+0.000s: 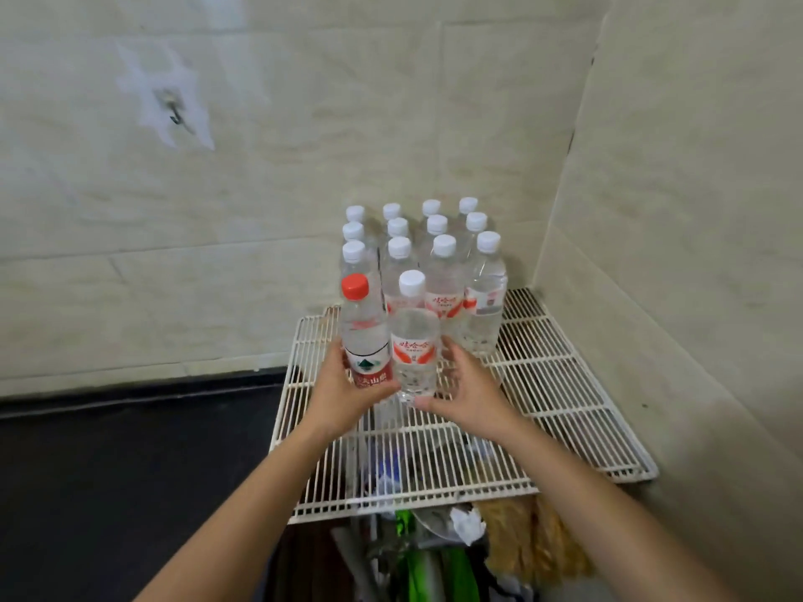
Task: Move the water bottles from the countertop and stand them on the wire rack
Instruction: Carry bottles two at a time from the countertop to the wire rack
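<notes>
The red-capped bottle [366, 336] stands upright in the left hand [343, 386], whose fingers curl round its lower half over the red and white label, thumb on the near side. Touching it on the right is a white-capped bottle [413, 341], also upright, gripped low by the right hand [467, 384], with the thumb across the near base and the fingers wrapped round the far side. Both bottles are over the front-left part of the wire rack [565, 384]; whether their bases rest on the wires or hang just above them cannot be told. Just behind them stands a block of bottles [443, 275], twelve with white caps in three rows of four; all are upright on the back of the rack and pushed close together, several showing orange and white labels. The rack is white and lies flat in the corner where two pale tiled walls [260, 189] meet; its right edge runs along the side wall. To the left of the rack lies the dark table [130, 471], its far edge against the back wall. High on that wall sits a small metal hook [174, 111] within a pale, ragged patch. Under the rack's near edge shows a jumble of clutter [434, 553]: green pieces, a crumpled white scrap and something brownish, too blurred to name.
</notes>
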